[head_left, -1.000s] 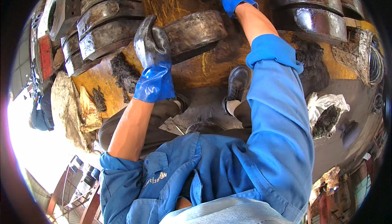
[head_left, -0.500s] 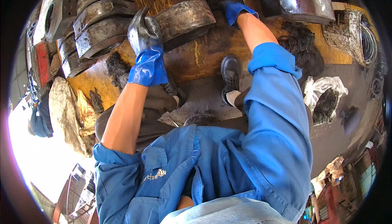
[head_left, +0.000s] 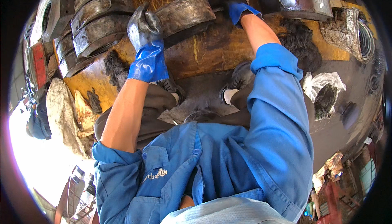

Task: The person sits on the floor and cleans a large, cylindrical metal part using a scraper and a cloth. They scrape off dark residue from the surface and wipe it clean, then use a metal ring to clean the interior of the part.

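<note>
A worker in a rolled-sleeved blue cotton jacket [head_left: 277,97] sits over a yellow-brown, oil-smeared work surface [head_left: 204,56], a thick, curved grey-brown metal ring [head_left: 185,14] lying between two gloved hands. The left hand [head_left: 145,28], in a blue rubber glove blackened over the fingers, is against the ring's left end, its fingers slightly bent; whether they grip the metal cannot be told. The right hand [head_left: 244,12], gloved alike, reaches just beyond the ring's right end, its darkened fingers lost in shadow, so whether they clench or hold anything cannot be told. The ring's broad outer face is scuffed and mottled, its near edge dark. Glossy, grease-coated stacked metal rings [head_left: 100,24] curve on the left, with a shinier dark stack [head_left: 300,1] on the right. Below that stack lie a matted black fibrous clump [head_left: 302,46] and a crumpled white plastic bag [head_left: 314,87].
</note>
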### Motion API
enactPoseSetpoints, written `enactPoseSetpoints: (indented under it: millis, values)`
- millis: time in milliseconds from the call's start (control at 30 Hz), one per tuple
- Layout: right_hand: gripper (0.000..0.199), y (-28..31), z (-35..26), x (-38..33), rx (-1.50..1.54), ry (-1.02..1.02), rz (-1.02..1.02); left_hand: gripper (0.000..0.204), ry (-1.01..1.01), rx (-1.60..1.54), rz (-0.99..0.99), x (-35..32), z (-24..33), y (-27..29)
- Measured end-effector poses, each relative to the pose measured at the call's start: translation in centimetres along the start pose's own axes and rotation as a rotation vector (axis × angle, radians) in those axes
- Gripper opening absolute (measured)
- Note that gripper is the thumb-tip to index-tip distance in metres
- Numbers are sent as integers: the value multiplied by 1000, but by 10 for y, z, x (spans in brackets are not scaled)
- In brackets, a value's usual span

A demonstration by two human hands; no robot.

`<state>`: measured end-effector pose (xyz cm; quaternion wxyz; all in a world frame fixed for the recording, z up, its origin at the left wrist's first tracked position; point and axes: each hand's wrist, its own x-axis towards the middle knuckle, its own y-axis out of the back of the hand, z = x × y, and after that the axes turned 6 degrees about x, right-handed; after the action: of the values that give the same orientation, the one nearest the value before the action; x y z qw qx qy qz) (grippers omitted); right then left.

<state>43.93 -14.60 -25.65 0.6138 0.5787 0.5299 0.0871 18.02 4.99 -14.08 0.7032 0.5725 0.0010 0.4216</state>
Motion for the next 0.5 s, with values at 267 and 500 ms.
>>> enactPoseSetpoints:
  millis: [267, 500]
  values:
    - [43, -14, -9, -20, -24, -109, -170, 35, 9, 13, 38, -3, -2, 0]
    - [45, -39, -3, -44, -154, -61, -285, 35, 29, 1, -3, 0, 6, 7]
